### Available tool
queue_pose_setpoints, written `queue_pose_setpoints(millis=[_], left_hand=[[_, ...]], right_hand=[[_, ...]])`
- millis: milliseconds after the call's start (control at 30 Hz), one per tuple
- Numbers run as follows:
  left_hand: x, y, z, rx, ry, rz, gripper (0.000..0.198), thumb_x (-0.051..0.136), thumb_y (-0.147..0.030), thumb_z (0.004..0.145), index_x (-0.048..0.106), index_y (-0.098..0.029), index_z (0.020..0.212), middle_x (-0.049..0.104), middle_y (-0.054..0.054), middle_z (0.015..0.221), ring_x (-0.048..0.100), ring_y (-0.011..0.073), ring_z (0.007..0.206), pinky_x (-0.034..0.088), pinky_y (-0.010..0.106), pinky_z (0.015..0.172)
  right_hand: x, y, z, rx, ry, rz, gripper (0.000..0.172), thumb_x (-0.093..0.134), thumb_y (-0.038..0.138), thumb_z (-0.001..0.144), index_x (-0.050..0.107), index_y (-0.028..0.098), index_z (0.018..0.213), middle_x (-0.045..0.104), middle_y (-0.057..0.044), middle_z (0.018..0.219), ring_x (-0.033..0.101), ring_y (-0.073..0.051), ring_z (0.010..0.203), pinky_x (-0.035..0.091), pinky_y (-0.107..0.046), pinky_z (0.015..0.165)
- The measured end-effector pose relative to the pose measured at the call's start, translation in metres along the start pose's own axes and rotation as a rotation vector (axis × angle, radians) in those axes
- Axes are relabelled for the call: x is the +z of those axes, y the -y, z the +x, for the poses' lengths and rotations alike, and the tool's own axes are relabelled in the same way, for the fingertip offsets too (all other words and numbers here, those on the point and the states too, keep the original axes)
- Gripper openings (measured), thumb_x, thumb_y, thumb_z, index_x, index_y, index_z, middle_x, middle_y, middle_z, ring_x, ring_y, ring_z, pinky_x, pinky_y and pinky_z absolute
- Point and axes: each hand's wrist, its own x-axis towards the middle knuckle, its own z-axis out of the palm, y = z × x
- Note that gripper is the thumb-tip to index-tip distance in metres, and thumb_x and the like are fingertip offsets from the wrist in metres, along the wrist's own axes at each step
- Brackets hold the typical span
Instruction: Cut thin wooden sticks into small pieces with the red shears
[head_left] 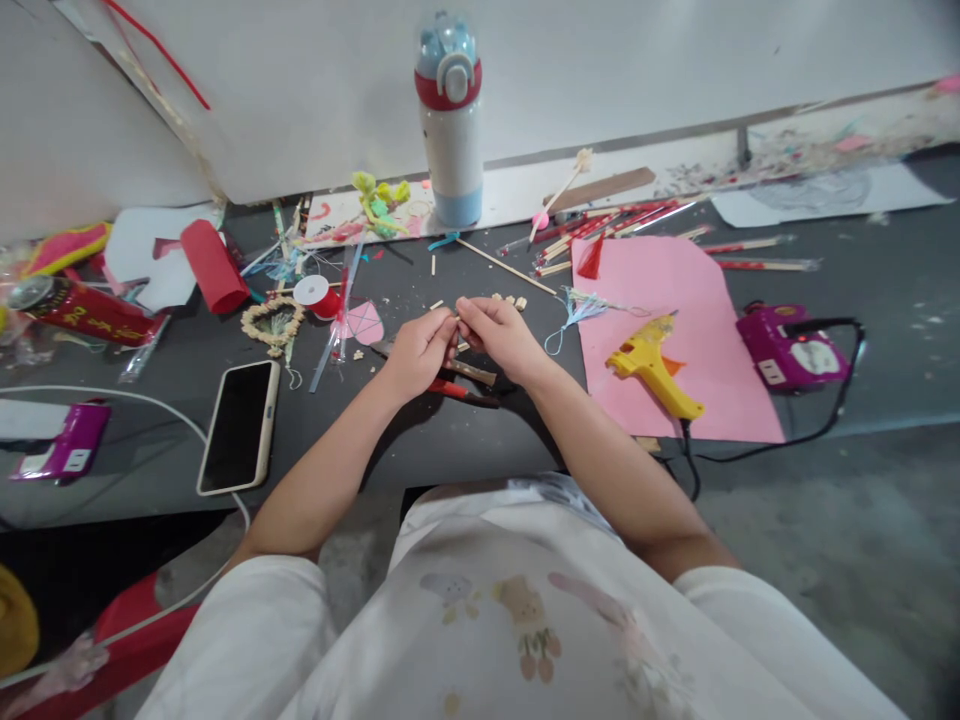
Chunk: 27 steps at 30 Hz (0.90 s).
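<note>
Your left hand [420,348] and right hand [501,338] met over the dark grey counter [885,260], fingers [444,325] of both pinched narrow on a tiny pale piece [456,318] too small to identify. A red-handled tool [456,391] lay near them; a yellow plastic glue gun [654,368] rested on pink paper [645,280].

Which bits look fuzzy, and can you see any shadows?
In the head view, the tiny piece between the hands is too soft to make out; also in the head view, dark shadows lie on the table beside both forearms.
</note>
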Motion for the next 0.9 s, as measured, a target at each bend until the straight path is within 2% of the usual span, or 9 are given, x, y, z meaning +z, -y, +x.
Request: queue_pose_setpoints(millis=[267, 500, 700, 900], left_hand=[[-0.001, 0.004, 0.001, -0.021, 0.021, -0.007, 0.049, 0.039, -0.064, 0.095, 0.048, -0.020, 0.076, 0.051, -0.002, 0.062, 0.050, 0.0105, 0.051, 0.045, 0.025, 0.050], [-0.009, 0.004, 0.002, -0.064, 0.132, -0.032, 0.049, 0.042, -0.065, 0.094, 0.049, -0.019, 0.077, 0.052, -0.001, 0.066, 0.052, 0.0108, 0.054, 0.048, 0.026, 0.054], [-0.011, 0.004, 0.004, 0.070, 0.119, 0.191, 0.043, 0.033, -0.053, 0.100, 0.045, -0.020, 0.075, 0.051, -0.001, 0.063, 0.049, 0.0118, 0.057, 0.043, 0.027, 0.058], [-0.012, 0.005, 0.004, 0.225, 0.085, 0.374, 0.039, 0.029, -0.045, 0.102, 0.045, -0.020, 0.077, 0.049, -0.001, 0.063, 0.046, 0.0131, 0.060, 0.038, 0.029, 0.061]], right_hand=[[0.006, 0.006, 0.000, 0.085, 0.013, 0.074, 0.058, 0.057, 0.065, 0.087, 0.041, 0.020, 0.055, 0.031, 0.008, 0.047, 0.024, -0.006, 0.043, 0.029, -0.023, 0.045], [0.001, 0.002, 0.001, 0.024, 0.004, -0.012, 0.059, 0.056, 0.067, 0.086, 0.045, 0.019, 0.054, 0.036, 0.007, 0.047, 0.032, -0.006, 0.044, 0.029, -0.023, 0.047], [-0.002, -0.001, 0.001, 0.009, -0.005, -0.039, 0.055, 0.056, 0.059, 0.091, 0.046, 0.018, 0.056, 0.035, 0.007, 0.049, 0.029, -0.006, 0.047, 0.023, -0.023, 0.046], [-0.004, -0.005, 0.001, 0.027, 0.055, 0.017, 0.052, 0.056, 0.059, 0.091, 0.048, 0.018, 0.060, 0.033, 0.007, 0.049, 0.026, -0.006, 0.047, 0.020, -0.024, 0.047]])
